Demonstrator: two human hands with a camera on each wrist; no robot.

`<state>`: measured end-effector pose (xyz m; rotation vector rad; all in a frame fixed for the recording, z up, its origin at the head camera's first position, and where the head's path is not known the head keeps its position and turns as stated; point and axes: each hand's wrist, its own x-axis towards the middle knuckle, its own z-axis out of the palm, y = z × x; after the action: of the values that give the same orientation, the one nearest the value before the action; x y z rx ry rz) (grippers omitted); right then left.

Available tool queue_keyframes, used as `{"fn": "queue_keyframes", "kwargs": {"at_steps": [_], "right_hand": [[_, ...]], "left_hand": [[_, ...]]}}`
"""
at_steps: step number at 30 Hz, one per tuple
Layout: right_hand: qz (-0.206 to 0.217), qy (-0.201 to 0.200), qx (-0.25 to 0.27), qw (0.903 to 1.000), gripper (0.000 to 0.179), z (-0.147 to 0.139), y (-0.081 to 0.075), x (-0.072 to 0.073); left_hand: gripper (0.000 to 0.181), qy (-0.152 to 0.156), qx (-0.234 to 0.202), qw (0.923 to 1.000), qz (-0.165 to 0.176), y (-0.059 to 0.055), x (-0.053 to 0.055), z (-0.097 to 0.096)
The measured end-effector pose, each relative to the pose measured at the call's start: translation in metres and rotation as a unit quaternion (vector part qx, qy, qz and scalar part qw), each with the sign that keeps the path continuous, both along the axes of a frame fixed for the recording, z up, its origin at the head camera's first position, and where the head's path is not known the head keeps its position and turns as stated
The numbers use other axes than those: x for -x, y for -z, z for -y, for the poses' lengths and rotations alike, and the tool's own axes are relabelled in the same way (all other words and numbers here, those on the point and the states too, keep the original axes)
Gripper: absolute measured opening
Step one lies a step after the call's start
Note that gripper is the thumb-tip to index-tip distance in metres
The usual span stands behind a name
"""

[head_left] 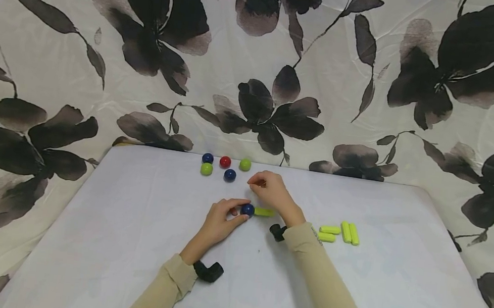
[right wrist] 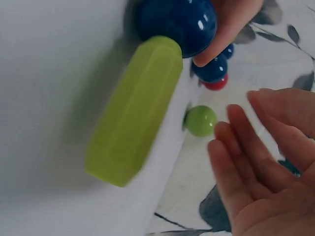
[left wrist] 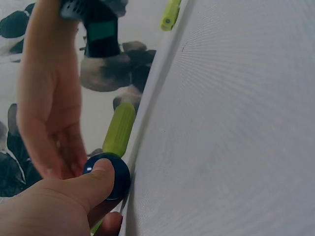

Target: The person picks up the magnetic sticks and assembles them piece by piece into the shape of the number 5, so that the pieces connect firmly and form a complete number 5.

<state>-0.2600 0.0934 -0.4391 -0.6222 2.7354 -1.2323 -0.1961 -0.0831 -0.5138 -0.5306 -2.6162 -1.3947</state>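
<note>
A dark blue ball point(head_left: 247, 210) is pinched between the thumb and fingers of the left hand point(head_left: 221, 220), about midway between the left and right edges of the white-covered table point(head_left: 131, 202). The ball is touched on its right side by one end of a yellow-green stick point(head_left: 264, 212), which is laid roughly parallel to the far edge. Whether the stick's end is set into the ball or only rests against it cannot be told.

The right hand point(head_left: 272, 191) is held above the table, just beyond the stick and towards the far edge. Its fingers are loosely bent, and a gap is seen between thumb and fingers from the right wrist; nothing is gripped by them.

Near the middle of the far edge, five balls are grouped: a second blue ball point(head_left: 207, 157), a red ball point(head_left: 225, 161) and a green ball point(head_left: 245, 164) at the back, with another green ball point(head_left: 206, 168) and a third blue ball point(head_left: 229, 175) in front.

Towards the right edge, beside the right sleeve point(head_left: 328, 285), two sticks point(head_left: 330, 229) are laid crosswise. Just right of them, two upright-lying sticks point(head_left: 346, 232) are placed side by side, pointing towards the far edge.
</note>
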Motion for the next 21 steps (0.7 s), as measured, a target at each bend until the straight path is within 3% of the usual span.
{"fn": "queue_keyframes", "kwargs": {"at_steps": [6,12,17,21], "right_hand": [[-0.064,-0.056,-0.098,0.9915,0.022,0.021,-0.009,0.019],[-0.059,-0.135,-0.235,0.9608,0.048,0.038,-0.012,0.023],[-0.046,-0.161,-0.269,0.9485,0.049,0.048,-0.009,0.025],[-0.059,-0.165,-0.26,0.9496,0.038,0.051,-0.006,0.025]], "left_hand": [[0.036,0.005,-0.002,1.0,0.001,-0.001,0.0,0.0],[0.035,0.002,-0.001,1.0,0.0,0.0,-0.001,0.0],[0.034,0.003,-0.007,0.9999,-0.01,0.002,0.0,0.001],[0.034,0.001,-0.004,0.9999,-0.012,0.004,0.001,0.001]]}}
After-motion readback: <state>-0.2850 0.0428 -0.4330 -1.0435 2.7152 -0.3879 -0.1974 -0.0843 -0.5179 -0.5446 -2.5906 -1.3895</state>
